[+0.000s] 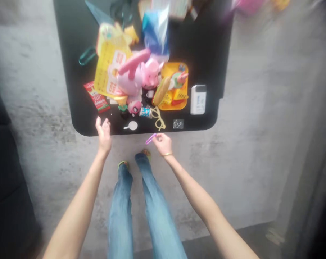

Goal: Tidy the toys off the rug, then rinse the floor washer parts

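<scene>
My right hand is pinched on a slim purple clip-like piece just off the table's front edge. Fingers apart and holding nothing, my left hand is over the front left edge, below a red packet. Between the hands lies a small white paddle-shaped piece. Pale yellow toy glasses rest just beyond my right hand, beside a blue-and-white patterned cup. To their right is a small dark dotted square.
The black table bears a pink pig toy, a yellow card, a yellow tray of toy food, a blue shiny bag and a white box. A teal loop lies left. Colourful blurred things are top right.
</scene>
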`<state>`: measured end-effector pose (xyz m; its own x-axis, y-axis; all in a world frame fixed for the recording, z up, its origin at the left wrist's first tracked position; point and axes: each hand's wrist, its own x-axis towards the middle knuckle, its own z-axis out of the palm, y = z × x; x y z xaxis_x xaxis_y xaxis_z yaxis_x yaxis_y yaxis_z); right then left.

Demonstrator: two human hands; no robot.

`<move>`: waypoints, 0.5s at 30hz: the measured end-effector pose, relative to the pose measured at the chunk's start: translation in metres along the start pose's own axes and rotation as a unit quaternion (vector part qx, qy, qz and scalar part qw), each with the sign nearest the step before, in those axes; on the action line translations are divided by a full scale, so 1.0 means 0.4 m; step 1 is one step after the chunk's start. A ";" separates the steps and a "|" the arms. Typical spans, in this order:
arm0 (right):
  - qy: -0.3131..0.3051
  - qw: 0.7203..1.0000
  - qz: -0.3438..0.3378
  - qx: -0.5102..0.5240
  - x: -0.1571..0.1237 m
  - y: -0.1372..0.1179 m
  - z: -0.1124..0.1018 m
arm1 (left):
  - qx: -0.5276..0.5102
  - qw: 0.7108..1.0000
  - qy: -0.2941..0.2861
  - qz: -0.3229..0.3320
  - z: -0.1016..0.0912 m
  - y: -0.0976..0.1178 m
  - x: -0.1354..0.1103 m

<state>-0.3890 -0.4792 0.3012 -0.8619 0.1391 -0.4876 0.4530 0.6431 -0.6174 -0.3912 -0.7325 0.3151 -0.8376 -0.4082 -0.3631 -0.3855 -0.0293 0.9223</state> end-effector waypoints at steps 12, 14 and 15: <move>-0.275 0.874 0.278 0.288 -0.464 -0.440 -0.235 | 0.014 0.992 0.109 -0.066 -0.050 0.369 -0.715; -0.376 0.803 0.367 0.281 -0.655 -0.424 -0.227 | 0.076 0.987 0.142 -0.024 -0.088 0.422 -0.872; -0.421 0.775 0.387 0.269 -0.742 -0.415 -0.223 | 0.105 0.981 0.164 -0.007 -0.107 0.446 -0.948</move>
<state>-0.2288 -0.5600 0.6035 0.0672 -0.3611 -0.9301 0.9848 0.1734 0.0038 -0.1257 -0.6220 0.6229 -0.6759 -0.6810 -0.2817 -0.4960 0.1376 0.8574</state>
